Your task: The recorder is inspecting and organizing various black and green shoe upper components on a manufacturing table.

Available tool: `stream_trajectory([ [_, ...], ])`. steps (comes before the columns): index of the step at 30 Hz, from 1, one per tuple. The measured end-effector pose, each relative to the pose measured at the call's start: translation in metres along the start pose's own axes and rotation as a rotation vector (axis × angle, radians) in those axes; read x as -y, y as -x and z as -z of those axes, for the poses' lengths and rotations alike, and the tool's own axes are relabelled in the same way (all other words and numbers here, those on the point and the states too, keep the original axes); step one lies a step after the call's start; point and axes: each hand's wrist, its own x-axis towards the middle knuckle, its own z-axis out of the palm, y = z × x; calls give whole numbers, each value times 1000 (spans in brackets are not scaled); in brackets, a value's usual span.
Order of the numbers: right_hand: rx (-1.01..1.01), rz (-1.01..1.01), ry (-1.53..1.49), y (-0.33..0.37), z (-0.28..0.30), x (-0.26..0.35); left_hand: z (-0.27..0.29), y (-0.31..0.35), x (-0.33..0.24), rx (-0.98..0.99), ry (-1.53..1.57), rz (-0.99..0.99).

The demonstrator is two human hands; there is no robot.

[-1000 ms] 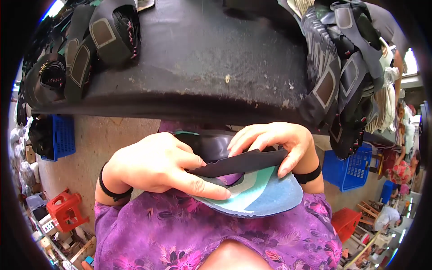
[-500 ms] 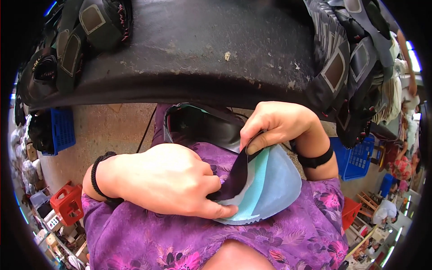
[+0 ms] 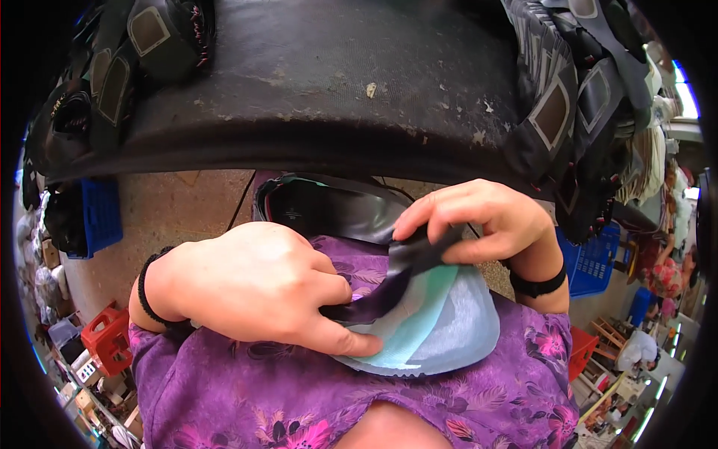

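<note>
the shoe upper (image 3: pixel 467 325) is located over the lap (image 3: pixel 363 262), lining (image 3: pixel 407 333) exposed. the left hand (image 3: pixel 258 288) is closed on its left edge, index fingertip against the lining; the right hand (image 3: pixel 486 224) pinches its black flap (image 3: pixel 411 262). beyond: a second upper (image 3: pixel 336 209). left blue basket (image 3: pixel 102 217): black material (image 3: pixel 64 224) alongside, inside or behind unclear. right blue basket (image 3: pixel 594 262): contents indiscernible.

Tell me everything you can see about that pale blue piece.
The blue piece looks like thin sheet material, perhaps fabric: grey-blue, with a mint band across it. Its lower edge, toward the wearer, is rounded, with small notches. A bent black strip runs along its upper edge. It is held before the purple shirt. The left hand pinches it, thumb on its face; the right hand touches the strip. Its underside is hidden.
</note>
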Motion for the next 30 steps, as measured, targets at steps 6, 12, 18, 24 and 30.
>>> stream_trajectory([
  [6,-36,-280,42,-4,-14,7,-5,-13,-2,65,-33,-64],
  [12,117,-306,146,-16,-5,9,-10,-19,-9,68,-65,-77],
  [18,-343,-414,277,-24,-25,3,-7,-21,-8,78,-77,-72],
  [24,-97,-181,-453,8,-13,-17,-10,-8,-3,-138,-28,-39],
  [30,-192,63,-981,19,-22,-23,11,20,21,-502,34,218],
])
